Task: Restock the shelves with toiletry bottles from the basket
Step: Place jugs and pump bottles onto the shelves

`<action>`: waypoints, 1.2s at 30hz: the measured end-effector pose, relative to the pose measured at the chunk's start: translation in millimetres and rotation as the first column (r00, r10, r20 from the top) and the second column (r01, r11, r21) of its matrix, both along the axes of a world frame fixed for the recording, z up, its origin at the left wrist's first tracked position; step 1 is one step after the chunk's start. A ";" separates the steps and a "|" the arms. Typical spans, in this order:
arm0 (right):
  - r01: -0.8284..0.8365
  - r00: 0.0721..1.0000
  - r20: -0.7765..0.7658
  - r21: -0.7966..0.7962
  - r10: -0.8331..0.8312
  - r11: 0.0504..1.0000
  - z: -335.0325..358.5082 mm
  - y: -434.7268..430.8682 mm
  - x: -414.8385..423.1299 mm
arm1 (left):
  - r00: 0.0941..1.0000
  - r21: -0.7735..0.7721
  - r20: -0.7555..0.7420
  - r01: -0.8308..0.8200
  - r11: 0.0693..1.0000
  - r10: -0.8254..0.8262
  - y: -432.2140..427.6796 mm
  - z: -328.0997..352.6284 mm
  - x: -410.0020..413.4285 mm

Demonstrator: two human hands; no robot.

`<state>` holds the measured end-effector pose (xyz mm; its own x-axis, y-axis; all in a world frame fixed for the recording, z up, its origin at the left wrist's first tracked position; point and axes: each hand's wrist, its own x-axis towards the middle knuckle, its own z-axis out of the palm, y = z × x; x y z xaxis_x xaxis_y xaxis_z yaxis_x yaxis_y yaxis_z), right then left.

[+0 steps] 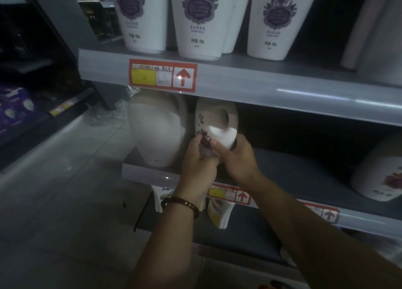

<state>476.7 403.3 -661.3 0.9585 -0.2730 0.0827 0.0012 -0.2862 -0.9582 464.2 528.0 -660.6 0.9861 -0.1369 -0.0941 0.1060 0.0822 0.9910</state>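
On the dim middle shelf [293, 169], your left hand [195, 158] and right hand [235, 158] both clasp the low end of the white bottle [217, 119], which leans up and away from your grip, just right of the neighbouring bottle [156, 132].

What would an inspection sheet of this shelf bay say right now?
Surface: grey middle shelf, a bare stretch right of the hands.
Job's things: red-print bottle blurred, held at the shelf front beside a plain white bottle; purple-label bottles on the shelf above; basket not in view.
Clutter: crumpled clear plastic on the floor.
Hands: left hand and right hand both grip the red-print bottle's lower end.
Cables: nothing seen.
Surroundings: tiled floor; purple packs on the neighbouring rack, left.
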 end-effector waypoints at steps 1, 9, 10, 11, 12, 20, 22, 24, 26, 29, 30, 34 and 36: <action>-0.027 1.000 -0.010 0.029 0.027 0.999 -0.1 -2.9 0.1 | 1.000 -0.001 0.001 0.000 1.000 0.000 0.1 1.5 -0.5; -0.228 0.969 -0.068 0.101 0.236 0.968 11.5 -22.5 7.4 | 1.000 0.029 0.000 -0.029 0.999 0.029 -2.1 9.4 -3.1; -0.245 0.961 -0.097 0.120 0.257 0.962 14.4 -25.3 8.4 | 1.000 0.026 -0.002 -0.031 0.999 0.031 -2.5 10.4 -4.0; -0.253 0.954 -0.128 0.131 0.270 0.958 18.6 -28.4 9.4 | 0.999 0.023 -0.003 -0.032 0.999 0.033 -3.1 11.8 -4.9; -0.250 0.951 -0.152 0.142 0.271 0.958 21.7 -30.5 10.5 | 0.999 0.019 -0.002 -0.037 0.999 0.037 -3.6 12.7 -5.7; 0.004 0.997 -0.080 -0.050 -0.008 0.999 -8.1 -15.6 8.6 | 0.999 -0.029 0.011 -0.037 0.999 0.037 0.3 12.4 -6.6; 0.051 0.996 -0.067 -0.025 -0.052 0.998 -12.8 -14.3 10.9 | 0.999 -0.037 -0.005 -0.047 0.998 0.047 -1.7 15.2 -9.6; 0.050 0.996 -0.068 -0.015 -0.050 0.999 -10.8 -14.1 13.2 | 0.999 -0.040 -0.002 -0.053 0.998 0.052 -3.8 17.8 -11.3; 0.015 0.997 -0.070 -0.045 -0.018 0.999 -6.7 -13.5 13.8 | 0.999 -0.052 0.009 -0.052 0.997 0.052 -4.6 19.8 -10.5; -0.016 0.997 -0.074 -0.091 0.010 0.996 -5.0 -13.2 14.3 | 0.998 -0.054 0.017 -0.065 0.996 0.066 -1.9 20.3 -7.6; -0.026 0.998 -0.066 -0.109 0.019 0.994 -5.1 -13.5 14.9 | 0.998 -0.059 0.016 -0.062 0.996 0.063 -0.3 19.7 -7.0; -0.039 0.998 -0.063 -0.120 0.032 0.992 -5.8 -16.4 16.0 | 0.999 -0.081 0.030 -0.043 0.996 0.046 3.6 16.0 -5.7; -0.049 0.997 -0.061 -0.125 0.042 0.991 -5.8 -17.2 16.2 | 0.998 -0.085 0.021 -0.055 0.995 0.057 3.4 16.8 -5.7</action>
<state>492.9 386.0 -667.0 0.9738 -0.2198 0.0578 -0.0374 -0.4060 -0.9131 458.6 531.4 -643.8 0.9942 -0.0880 -0.0614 0.0758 0.1708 0.9824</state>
